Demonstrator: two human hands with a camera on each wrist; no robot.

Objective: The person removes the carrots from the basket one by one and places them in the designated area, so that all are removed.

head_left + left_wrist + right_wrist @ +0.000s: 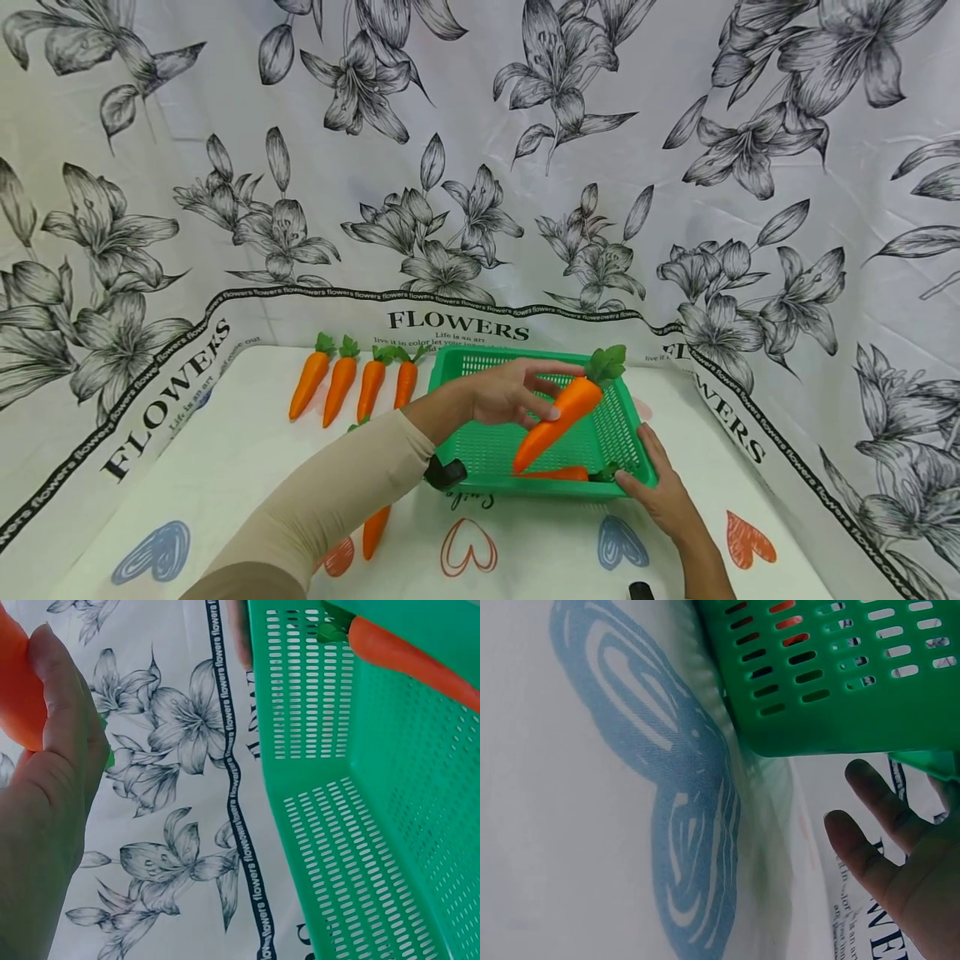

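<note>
Over the green basket (517, 487), my left hand (510, 392) holds an orange carrot (562, 421) with leafy green top, tilted with its tip toward me. In the left wrist view that carrot (19, 690) shows only partly behind the hand (56, 780). Another carrot (558, 473) lies inside the basket along its near wall. My right hand (667, 492) holds the basket's near right corner, thumb at the rim and fingers along the outside. Two of its fingers (870, 847) look extended beside the basket wall (832, 727) in the right wrist view.
Several carrots (341, 383) stand in a row left of the basket, tips toward me. One more carrot (377, 529) is partly hidden under my left sleeve. A flower-printed cloth (465, 233) hangs behind and beside the white table (247, 467), which has printed hearts.
</note>
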